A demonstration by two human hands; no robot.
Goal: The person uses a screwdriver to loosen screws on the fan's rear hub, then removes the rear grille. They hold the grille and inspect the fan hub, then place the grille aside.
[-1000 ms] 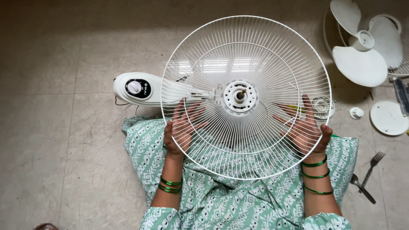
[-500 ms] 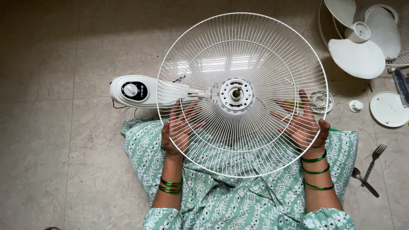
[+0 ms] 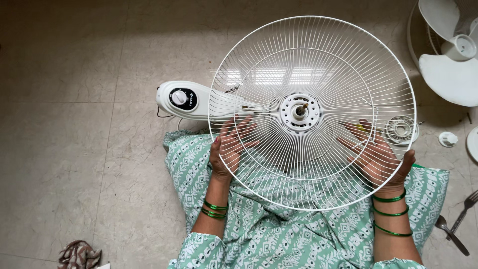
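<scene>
A round white wire fan guard [image 3: 312, 112] is held above the lap of a seated person in a green patterned garment [image 3: 279, 229]. The guard is supported from underneath by both hands, which are seen through the wires. The left hand [image 3: 230, 149] is placed under the lower left part of the guard, with the fingers spread and pointing upward toward the centre. The right hand [image 3: 377, 157] is placed under the lower right part, the fingers also spread and laid flat against the wires, with the thumb at the rim. Nothing is pinched by either hand. In the middle of the guard a white motor hub [image 3: 299, 111] with a short shaft is seen. To the left of the guard, the white fan base with a black control dial [image 3: 183, 99] is lying on the tiled floor [image 3: 74, 99]. Green bangles [image 3: 391, 214] are worn on both wrists. At the upper right a white fan blade [image 3: 448, 65] is lying, and near the right hand a small round plastic part [image 3: 401, 128] and a white cap [image 3: 447, 139] are seen. A fork [image 3: 464, 211] is lying at the right edge, crossed over another dark utensil.
</scene>
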